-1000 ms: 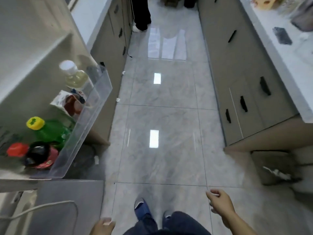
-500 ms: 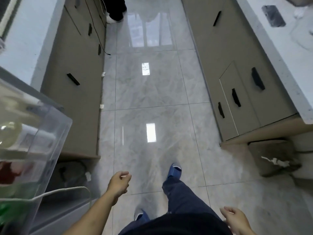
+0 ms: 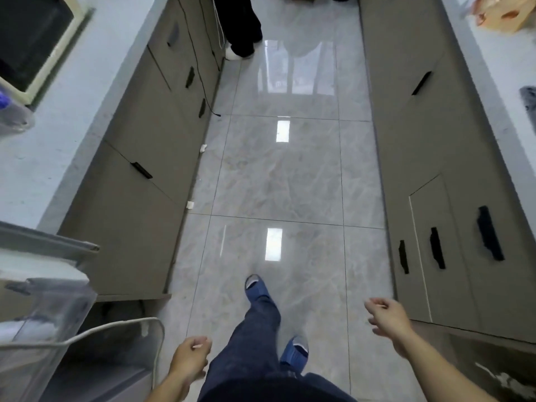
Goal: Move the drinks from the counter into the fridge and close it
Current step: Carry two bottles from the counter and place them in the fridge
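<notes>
Walked the grey tiled floor [image 3: 278, 181] with left hand [image 3: 190, 361] and right hand [image 3: 387, 316] loosely curled, empty. No drinks visible; handling unjudgeable. Clear plastic fridge-door bin [image 3: 43, 320] at lower left.

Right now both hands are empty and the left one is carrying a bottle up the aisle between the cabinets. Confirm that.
Not quite. The head view shows the left hand carrying no bottle; its fingers hang loosely curled on nothing. The right hand is empty too, in the aisle between the cabinets.
</notes>
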`<state>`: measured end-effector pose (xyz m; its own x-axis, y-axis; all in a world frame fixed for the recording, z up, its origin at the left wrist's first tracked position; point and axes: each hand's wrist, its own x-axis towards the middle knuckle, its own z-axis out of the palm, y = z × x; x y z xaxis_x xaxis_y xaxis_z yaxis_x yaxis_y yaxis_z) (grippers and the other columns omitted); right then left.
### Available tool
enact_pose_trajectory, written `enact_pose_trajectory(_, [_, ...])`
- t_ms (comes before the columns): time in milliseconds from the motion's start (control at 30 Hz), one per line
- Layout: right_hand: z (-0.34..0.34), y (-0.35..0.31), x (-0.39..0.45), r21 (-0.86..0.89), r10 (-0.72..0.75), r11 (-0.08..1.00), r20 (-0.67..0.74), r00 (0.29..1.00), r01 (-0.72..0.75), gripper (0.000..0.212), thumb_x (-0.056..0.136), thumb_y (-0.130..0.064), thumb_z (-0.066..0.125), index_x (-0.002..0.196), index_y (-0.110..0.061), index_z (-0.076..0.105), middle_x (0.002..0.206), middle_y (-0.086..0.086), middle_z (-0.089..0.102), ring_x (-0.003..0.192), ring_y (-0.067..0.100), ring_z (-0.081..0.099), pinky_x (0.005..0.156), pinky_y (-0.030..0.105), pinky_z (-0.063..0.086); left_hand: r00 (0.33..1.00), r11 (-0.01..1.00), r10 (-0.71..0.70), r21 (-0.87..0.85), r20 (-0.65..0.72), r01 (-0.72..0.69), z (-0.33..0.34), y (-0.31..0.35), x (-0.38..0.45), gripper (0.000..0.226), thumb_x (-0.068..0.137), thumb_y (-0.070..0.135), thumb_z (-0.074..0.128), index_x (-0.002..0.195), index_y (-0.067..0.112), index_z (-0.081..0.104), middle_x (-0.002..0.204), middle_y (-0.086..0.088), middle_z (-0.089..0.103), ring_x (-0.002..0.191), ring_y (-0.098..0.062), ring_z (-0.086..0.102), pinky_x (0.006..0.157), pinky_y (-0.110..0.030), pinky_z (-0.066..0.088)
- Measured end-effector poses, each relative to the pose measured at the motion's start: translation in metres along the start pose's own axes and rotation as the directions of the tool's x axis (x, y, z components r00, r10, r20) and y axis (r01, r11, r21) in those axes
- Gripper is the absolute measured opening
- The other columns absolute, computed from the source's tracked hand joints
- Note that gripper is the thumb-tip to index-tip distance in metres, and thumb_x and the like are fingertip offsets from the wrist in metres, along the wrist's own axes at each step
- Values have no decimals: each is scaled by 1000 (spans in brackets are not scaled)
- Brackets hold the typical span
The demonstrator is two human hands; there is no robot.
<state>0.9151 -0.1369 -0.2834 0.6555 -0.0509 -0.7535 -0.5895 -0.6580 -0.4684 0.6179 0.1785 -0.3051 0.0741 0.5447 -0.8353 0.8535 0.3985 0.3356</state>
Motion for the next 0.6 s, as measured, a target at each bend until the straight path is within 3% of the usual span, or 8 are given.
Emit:
enact_pose_trajectory(133, [18,-76,38,-82,-38,996,60,998,43,18,92,-27,65,103,-13,60,88,8,63,77,26,61,67,34,52,997,996,-72,-61,4,72,11,39,21,11,94,21,61,92,11,64,87,-13,67,66,-24,54,68,-37,54])
enact_pose_trajectory(400, [58,-215,80,-296,-82,947,146,986,123,16,90,-28,66,97,-15,61,76,8,61,65,21,55,55,30,46,997,975,-69,-212,24,72,-3,168,70,14,97,20,57,96,7,63,94,-18,68,73,-27,56,70,-33,49])
enact_pose_trajectory(600, [96,-321,114,-389,-141,893,239,961,228,17,90,-27,67,91,-12,61,68,4,54,58,20,49,49,24,40,999,921,-52,-388,-16,41,-37,259,92,9,96,19,56,97,13,62,94,-8,65,75,-21,58,63,-25,47])
